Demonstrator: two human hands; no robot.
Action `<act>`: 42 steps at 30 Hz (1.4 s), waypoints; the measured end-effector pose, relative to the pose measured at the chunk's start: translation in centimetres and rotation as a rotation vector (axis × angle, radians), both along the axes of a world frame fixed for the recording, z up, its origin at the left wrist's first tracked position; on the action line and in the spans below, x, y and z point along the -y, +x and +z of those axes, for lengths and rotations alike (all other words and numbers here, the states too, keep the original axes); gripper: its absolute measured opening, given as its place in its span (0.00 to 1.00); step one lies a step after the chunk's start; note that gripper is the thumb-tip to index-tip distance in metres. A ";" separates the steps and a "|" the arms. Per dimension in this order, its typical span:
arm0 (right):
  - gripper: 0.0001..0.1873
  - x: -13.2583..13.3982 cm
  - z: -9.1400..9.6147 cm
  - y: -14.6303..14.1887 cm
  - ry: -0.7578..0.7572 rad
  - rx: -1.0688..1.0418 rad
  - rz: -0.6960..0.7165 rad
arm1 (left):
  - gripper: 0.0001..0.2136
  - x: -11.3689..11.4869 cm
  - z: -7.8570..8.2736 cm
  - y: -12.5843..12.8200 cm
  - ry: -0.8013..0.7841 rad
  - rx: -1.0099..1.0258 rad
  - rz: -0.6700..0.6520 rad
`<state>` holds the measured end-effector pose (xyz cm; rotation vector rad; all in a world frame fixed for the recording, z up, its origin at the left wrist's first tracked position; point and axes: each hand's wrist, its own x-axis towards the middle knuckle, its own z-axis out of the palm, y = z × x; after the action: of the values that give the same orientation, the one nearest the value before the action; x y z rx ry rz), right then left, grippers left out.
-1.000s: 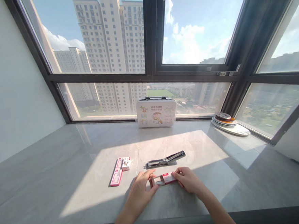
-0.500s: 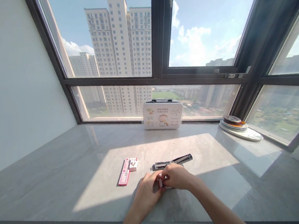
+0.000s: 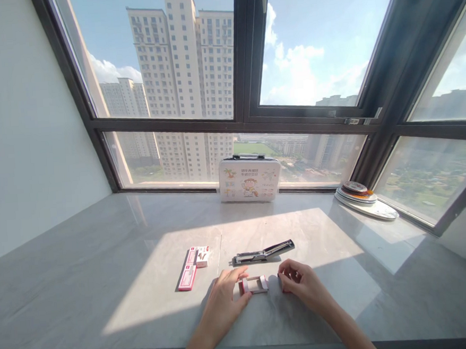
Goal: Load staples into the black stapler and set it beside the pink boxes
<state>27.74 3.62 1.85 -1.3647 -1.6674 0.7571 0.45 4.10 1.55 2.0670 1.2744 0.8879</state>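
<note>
My left hand (image 3: 225, 294) holds the left end of a small open staple box (image 3: 254, 284) between thumb and fingers, down on the counter. The box is red and white, and its tray is partly slid out. To the right of it, my right hand (image 3: 298, 279) pinches a small dark piece that looks like a strip of staples (image 3: 280, 282); most of it is hidden by the fingers. Just beyond both hands, a black stapler (image 3: 262, 253) lies opened out, its metal channel showing.
Left of my hands lie pink-and-white flat boxes (image 3: 187, 277) and a small white box (image 3: 202, 256) with a picture on it. A white printed case (image 3: 250, 179) with a black handle stands against the window. Stacked plates (image 3: 365, 202) sit in the right corner.
My right hand has moved right, away from my left hand and the box, with the small dark piece between its fingers. The open box now shows. My left hand remains at the box.
</note>
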 end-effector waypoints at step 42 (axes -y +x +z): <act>0.17 0.6 -3.0 -5.3 0.011 -0.666 -0.309 | 0.14 0.0 1.1 3.6 0.015 -0.129 -0.044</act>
<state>22.45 3.05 -1.14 -1.1506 -0.9164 0.8889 4.05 4.10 2.65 2.1861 1.2867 0.7572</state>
